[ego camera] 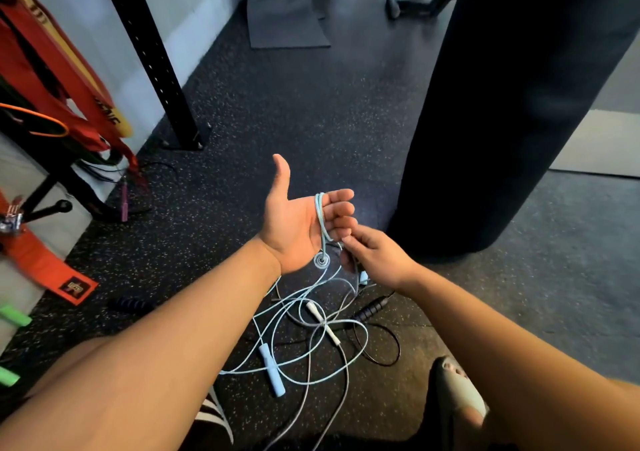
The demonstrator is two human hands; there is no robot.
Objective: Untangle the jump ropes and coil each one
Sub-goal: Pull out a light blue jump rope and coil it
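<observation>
My left hand [298, 222] is held palm up over the floor, thumb out. The light blue jump rope [321, 224] is looped around its fingers and runs down across the palm. My right hand [377, 255] pinches the same blue rope just below the left fingers. The rest of the blue rope lies tangled on the floor beneath, with a light blue handle [272, 369] at the lower left. A white-handled rope [322, 322] and a black rope with a ribbed black handle [370, 308] are mixed into the same tangle.
A black punching bag [512, 104] hangs close on the right. A black rack post [152, 56] stands at the left, with red and orange bands [52, 80] beside it. A second black handle [130, 303] lies on the speckled rubber floor, and my shoe [457, 391] is at lower right.
</observation>
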